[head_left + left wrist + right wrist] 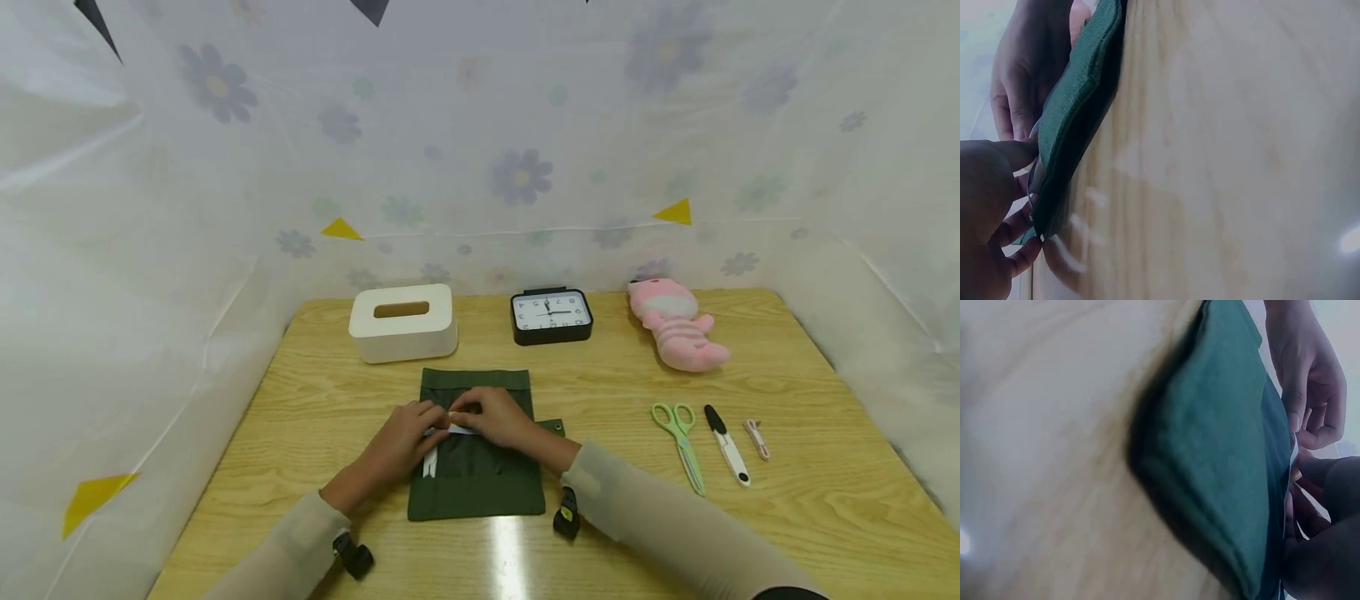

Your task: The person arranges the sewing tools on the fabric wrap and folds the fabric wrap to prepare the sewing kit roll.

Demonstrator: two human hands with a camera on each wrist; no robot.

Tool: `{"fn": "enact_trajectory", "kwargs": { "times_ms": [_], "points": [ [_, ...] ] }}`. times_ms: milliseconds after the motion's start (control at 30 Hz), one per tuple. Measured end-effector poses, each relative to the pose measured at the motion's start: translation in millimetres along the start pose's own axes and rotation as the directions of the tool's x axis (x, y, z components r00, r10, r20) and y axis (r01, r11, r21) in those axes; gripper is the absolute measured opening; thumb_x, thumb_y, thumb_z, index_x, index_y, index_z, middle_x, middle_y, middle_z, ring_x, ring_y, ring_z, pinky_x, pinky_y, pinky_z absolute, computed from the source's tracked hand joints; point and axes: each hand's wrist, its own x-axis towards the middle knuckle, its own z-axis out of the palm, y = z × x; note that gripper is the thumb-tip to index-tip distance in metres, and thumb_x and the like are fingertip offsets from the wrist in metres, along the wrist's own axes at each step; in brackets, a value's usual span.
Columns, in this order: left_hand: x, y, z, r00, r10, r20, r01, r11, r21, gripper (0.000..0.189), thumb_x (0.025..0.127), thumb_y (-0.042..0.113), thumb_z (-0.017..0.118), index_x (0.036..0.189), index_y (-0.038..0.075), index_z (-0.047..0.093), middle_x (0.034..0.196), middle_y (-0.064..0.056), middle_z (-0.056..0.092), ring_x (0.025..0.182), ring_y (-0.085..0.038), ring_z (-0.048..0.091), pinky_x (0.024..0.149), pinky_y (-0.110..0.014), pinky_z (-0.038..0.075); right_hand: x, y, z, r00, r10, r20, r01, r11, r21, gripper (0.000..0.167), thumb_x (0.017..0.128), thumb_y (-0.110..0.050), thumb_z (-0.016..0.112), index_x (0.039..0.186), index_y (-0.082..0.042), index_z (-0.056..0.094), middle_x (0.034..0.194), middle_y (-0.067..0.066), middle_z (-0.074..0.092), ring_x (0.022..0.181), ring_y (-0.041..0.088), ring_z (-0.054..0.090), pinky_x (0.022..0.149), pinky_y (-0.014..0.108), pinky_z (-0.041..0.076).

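A dark green fabric tool roll (480,496) lies spread flat on the table, with a snap tab at its right side. Over its upper half, my left hand (401,437) and right hand (498,417) meet. Between their fingertips is a thin white strip (462,430) with a bit of yellow; both hands pinch it, and the fingers hide most of it. A white pronged item (430,463) sits at the roll's left side, just below my left fingers. In the left wrist view the roll's edge (1075,94) rises beside the fingers; the right wrist view shows its near corner (1210,444).
Behind the roll stand a white tissue box (405,333) and a black-framed clock (552,317). A pink plush toy (677,327) lies at back right. To the right are green scissors (682,442), a white tool with a black cap (727,446) and a small bundled cord (757,439).
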Motion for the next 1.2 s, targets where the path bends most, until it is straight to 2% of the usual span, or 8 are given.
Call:
{"fn": "enact_trajectory", "kwargs": {
  "times_ms": [400,633,900,1200],
  "points": [
    [1.2,-3.4,-4.6,0.999,-0.024,0.048,0.025,0.999,-0.023,0.008,0.095,0.025,0.075,0.097,0.019,0.071,0.095,0.007,0.066,0.087,-0.012,0.060,0.079,-0.036,0.052,-1.4,2.6,-8.0,0.995,-0.066,0.072,0.062,0.996,0.058,0.014,0.101,-0.023,0.070,0.110,-0.019,0.079,0.104,-0.006,0.073,0.090,0.008,0.064,0.077,0.029,0.052],
    [2.0,-3.1,-6.0,0.995,-0.054,0.083,0.056,0.998,-0.024,0.009,0.097,0.027,0.074,0.101,0.019,0.074,0.096,0.007,0.065,0.089,-0.012,0.059,0.079,-0.035,0.053,-0.9,3.9,-9.1,0.994,-0.058,0.091,0.052,0.997,0.061,0.013,0.100,-0.024,0.070,0.108,-0.019,0.079,0.103,-0.006,0.073,0.089,0.008,0.064,0.077,0.029,0.052],
    [0.9,-2.0,-6.8,0.997,-0.034,0.072,0.036,0.999,-0.023,0.009,0.094,0.024,0.077,0.101,0.018,0.074,0.096,0.005,0.064,0.090,-0.014,0.061,0.079,-0.036,0.054,-3.0,5.0,-9.3,0.993,-0.044,0.111,0.036,0.996,0.078,0.013,0.101,-0.027,0.070,0.108,-0.020,0.079,0.104,-0.007,0.072,0.092,0.008,0.064,0.079,0.030,0.052],
    [0.0,-0.9,-9.4,0.992,-0.065,0.109,0.069,0.997,-0.032,0.018,0.092,0.029,0.080,0.105,0.019,0.075,0.101,0.006,0.066,0.093,-0.012,0.060,0.081,-0.035,0.053,-3.2,8.1,-9.5,0.988,-0.058,0.141,0.047,0.996,0.082,0.013,0.101,-0.025,0.069,0.106,-0.020,0.080,0.103,-0.007,0.074,0.088,0.006,0.065,0.077,0.028,0.053]
  ]
}}
